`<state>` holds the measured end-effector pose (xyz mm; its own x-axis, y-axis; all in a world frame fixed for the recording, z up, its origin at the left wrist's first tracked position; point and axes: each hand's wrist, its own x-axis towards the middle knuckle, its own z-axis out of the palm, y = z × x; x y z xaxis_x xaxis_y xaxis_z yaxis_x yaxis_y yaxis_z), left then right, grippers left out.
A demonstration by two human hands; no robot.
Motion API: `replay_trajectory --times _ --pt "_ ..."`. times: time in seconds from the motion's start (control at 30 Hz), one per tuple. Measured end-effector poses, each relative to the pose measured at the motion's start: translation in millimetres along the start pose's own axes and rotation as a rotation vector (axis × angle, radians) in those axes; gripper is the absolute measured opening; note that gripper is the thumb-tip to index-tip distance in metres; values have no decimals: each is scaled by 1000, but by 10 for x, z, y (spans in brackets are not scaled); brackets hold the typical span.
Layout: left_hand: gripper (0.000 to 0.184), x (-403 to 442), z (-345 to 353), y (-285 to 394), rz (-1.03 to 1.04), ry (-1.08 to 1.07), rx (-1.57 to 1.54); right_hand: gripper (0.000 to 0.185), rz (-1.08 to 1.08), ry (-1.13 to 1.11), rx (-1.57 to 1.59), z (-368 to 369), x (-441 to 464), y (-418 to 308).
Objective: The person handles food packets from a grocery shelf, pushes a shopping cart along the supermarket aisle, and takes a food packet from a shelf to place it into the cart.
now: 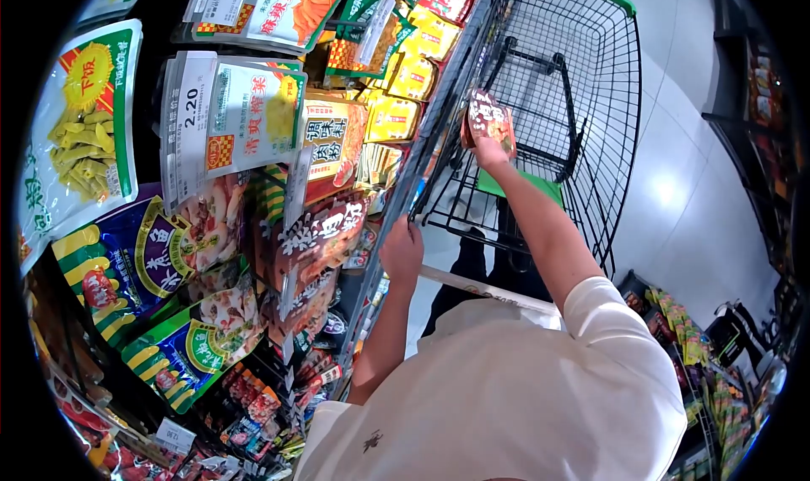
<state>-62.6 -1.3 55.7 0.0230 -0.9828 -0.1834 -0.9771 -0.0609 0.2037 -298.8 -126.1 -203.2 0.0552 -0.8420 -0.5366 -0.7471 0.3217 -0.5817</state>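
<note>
Packet [489,125]: likely light, soft, slick; hold by edge. Right hand [493,154] clamped there; left hand [402,250] curled beside cart [623,3], grip unclear.

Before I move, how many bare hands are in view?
2. The right hand holds a reddish food packet over the shopping cart; the left hand is curled near the cart handle, its grip unclear. No sign of hidden others.

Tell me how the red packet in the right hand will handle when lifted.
The red packet is probably light: the right hand alone holds it by one end, arm outstretched. It seems likely to be fairly stiff, since it shows no obvious sag beyond the grip.
</note>
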Motion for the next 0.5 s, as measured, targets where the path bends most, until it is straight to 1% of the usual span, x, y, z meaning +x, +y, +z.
replay_trajectory --times 0.03,0.13,0.2,0.27,0.3,0.4,0.43,0.5 --pt "24 -5 13 -11 5 6 6 44 24 -25 -1 -65 -56 18" --pt "23 -6 37 -25 26 38 15 44 112 7 28 -191 -201 99" --pt "23 -14 38 -16 45 78 10 37 56 251 -18 -125 -275 254" --pt "23 -3 16 -4 46 91 18 32 140 244 1 -443 -612 165" --pt "23 7 0 2 45 100 21 27 103 391 8 -528 -781 144" --pt "22 36 -51 8 69 94 64 30 74 562 194 -753 -1158 109" --pt "22 50 -71 14 62 71 67 31 60 631 198 -800 -1269 104" --pt "22 55 -95 18 68 60 58 30 76 622 320 -930 -1524 41"
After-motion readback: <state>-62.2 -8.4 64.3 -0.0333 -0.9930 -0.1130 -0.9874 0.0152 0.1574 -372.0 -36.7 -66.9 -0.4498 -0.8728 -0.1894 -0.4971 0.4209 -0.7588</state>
